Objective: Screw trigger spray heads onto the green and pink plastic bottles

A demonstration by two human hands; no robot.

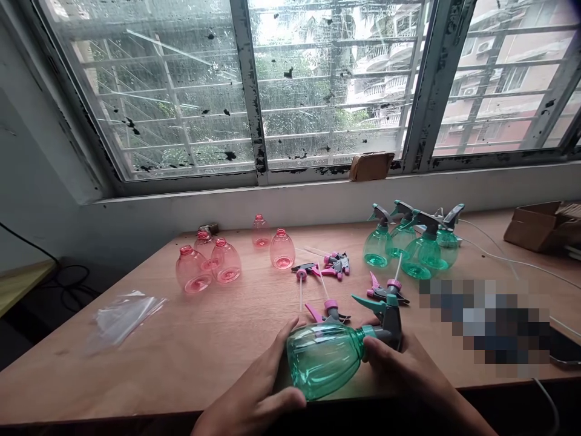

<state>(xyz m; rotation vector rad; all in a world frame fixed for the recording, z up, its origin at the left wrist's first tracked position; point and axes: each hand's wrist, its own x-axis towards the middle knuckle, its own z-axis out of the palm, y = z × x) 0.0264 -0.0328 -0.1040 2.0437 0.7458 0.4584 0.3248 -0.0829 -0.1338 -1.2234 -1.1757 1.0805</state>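
A transparent green plastic spray bottle (324, 360) is held on its side above the front edge of a brown wooden table (195, 357). Its long axis is laid roughly left to right, tilted slightly up toward the neck; the broad base is pointed left, and the grey and teal spray head (391, 324) is set at the right end, its trigger slanted back leftward above the neck. The base is cupped by the left hand (261, 381), thumb spread from the fingers around it. The neck collar is pressed by the right thumb, while the spray head is backed by the right hand (408, 357), whose other fingers are mostly hidden, so their closure cannot be told. Beyond, pink-and-grey spray heads (336, 265), rounded transparent pink bottles (227, 266) and upright green spray bottles (376, 248) are spread.
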